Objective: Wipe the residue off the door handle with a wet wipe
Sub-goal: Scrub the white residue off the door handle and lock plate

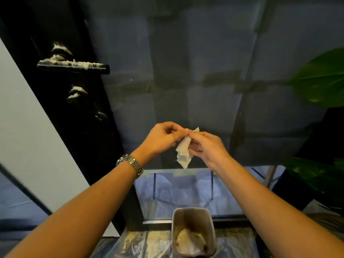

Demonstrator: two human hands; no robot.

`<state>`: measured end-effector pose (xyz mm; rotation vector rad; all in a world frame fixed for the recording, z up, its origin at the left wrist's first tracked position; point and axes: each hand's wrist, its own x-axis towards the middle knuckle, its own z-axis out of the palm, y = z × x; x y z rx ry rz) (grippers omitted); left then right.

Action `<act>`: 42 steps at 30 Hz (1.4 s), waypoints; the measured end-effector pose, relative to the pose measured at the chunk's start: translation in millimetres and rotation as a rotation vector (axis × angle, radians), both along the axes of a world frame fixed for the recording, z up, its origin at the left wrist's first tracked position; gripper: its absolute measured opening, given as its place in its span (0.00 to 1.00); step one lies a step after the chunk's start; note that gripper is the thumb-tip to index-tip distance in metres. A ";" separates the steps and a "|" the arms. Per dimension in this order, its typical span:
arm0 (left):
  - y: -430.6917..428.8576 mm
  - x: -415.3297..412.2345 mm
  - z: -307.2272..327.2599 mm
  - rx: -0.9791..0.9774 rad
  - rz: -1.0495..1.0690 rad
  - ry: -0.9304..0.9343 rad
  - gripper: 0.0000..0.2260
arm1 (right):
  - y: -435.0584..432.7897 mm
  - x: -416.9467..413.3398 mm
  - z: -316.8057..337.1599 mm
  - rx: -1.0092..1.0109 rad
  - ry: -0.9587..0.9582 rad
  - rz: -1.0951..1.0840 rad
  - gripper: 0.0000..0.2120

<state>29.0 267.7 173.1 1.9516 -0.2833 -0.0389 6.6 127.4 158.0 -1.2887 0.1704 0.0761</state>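
L hand (pixel 162 138), R hand (pixel 206 148): fingers (pixel 179 134) pinching wet wipe (pixel 183 151) | low-right of door handle (pixel 74 67) | residue (pixel 70 62) on handle top | bin (pixel 193 213) well below handle

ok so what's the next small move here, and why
Probably pull the wipe open. The left hand and right hand both pinch its top, and it hangs folded and bunched, while white residue coats the handle up to the left.
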 end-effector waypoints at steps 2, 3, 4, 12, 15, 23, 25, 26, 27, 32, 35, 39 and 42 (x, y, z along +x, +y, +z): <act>3.2 -3.2 -1.8 0.065 -0.049 -0.029 0.10 | 8.7 1.4 -2.3 0.012 -0.013 0.036 0.10; 5.4 -3.1 -2.8 0.125 -0.037 -0.067 0.11 | 12.3 2.7 -3.4 0.017 -0.011 0.042 0.12; 7.4 -2.1 -2.6 0.172 -0.014 -0.102 0.10 | 15.0 3.7 -3.1 0.020 -0.007 0.044 0.13; 36.1 10.6 -2.7 0.089 0.083 0.053 0.10 | 29.9 14.9 -7.0 -0.119 -0.038 0.143 0.13; 43.2 15.0 -2.3 0.060 0.085 0.069 0.10 | 37.6 20.9 -5.4 -0.280 -0.070 0.186 0.11; 58.5 28.0 4.8 -0.122 0.301 0.069 0.12 | 43.8 37.9 -3.7 -0.489 -0.068 0.171 0.09; 60.9 25.1 9.6 -0.083 0.273 0.134 0.13 | 50.4 42.6 -2.5 -0.475 -0.072 0.153 0.11; 62.8 23.7 12.5 -0.023 0.236 0.150 0.17 | 54.3 44.9 -1.6 -0.463 -0.074 0.153 0.11; 65.7 22.5 15.4 0.056 0.185 0.150 0.20 | 58.8 47.0 -0.7 -0.453 -0.076 0.156 0.11; 89.7 23.0 26.6 0.301 0.054 0.254 0.20 | 84.6 56.2 12.1 -0.428 -0.118 0.197 0.10; 105.7 25.4 37.1 0.227 0.125 0.265 0.18 | 97.6 63.1 28.5 -0.440 -0.160 0.210 0.08; 133.8 24.7 59.2 0.001 0.174 0.366 0.16 | 112.0 73.9 55.8 -0.508 -0.248 0.223 0.06; 154.4 22.1 76.3 -0.051 0.183 0.396 0.14 | 123.8 82.2 72.3 -0.552 -0.249 0.265 0.14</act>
